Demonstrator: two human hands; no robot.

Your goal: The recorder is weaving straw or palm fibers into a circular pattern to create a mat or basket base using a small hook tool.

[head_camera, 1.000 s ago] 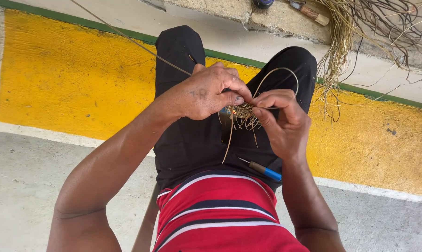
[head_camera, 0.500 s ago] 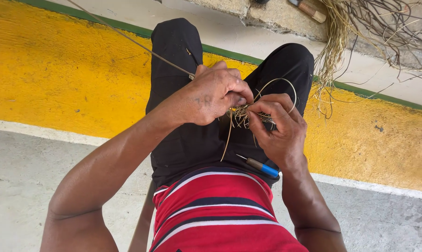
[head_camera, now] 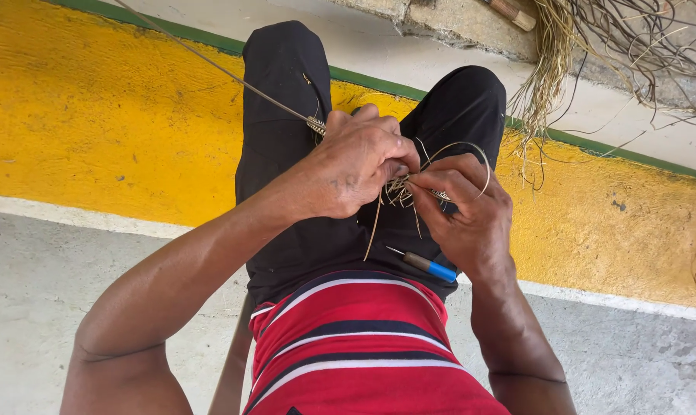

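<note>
A small blue-handled tool [head_camera: 427,266] lies idle on the lap, near the red striped shirt. Above it the left hand [head_camera: 356,165] and right hand [head_camera: 465,215] close narrowly on a tuft of straw strands [head_camera: 398,190], fingertips nearly touching. It looks wise to keep the loop taut and pinch low. Beyond, a thin rod [head_camera: 217,65] slants away; loose fibre [head_camera: 548,69] hangs farther off.

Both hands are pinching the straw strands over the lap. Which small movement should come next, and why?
Probably the right hand should draw the looped strand tighter. The loop stands open above its fingers, while the left hand pinches the woven straw where loose ends hang down. The blue-handled tool lies unused on the lap, so fingers alone seem enough.
</note>
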